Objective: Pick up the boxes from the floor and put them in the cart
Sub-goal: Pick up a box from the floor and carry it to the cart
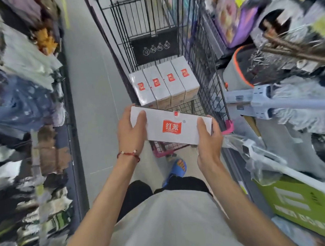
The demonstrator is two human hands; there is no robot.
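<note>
Blurry racks of clothes fill the 9 o'clock side. The left hand, red bracelet on the wrist, grips the 9 o'clock end of a white box with a red logo, fingers wrapped round it and thumb on top. The right hand grasps the 3 o'clock end the same way. The box is held up at the near end of the wire cart. Four matching boxes stand side by side inside, at 12 o'clock. A green carton sits at 4 o'clock.

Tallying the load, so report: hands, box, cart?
Left hand and right hand grip one box, above near end of cart. Four boxes in a row inside. Path down looks clear.
</note>
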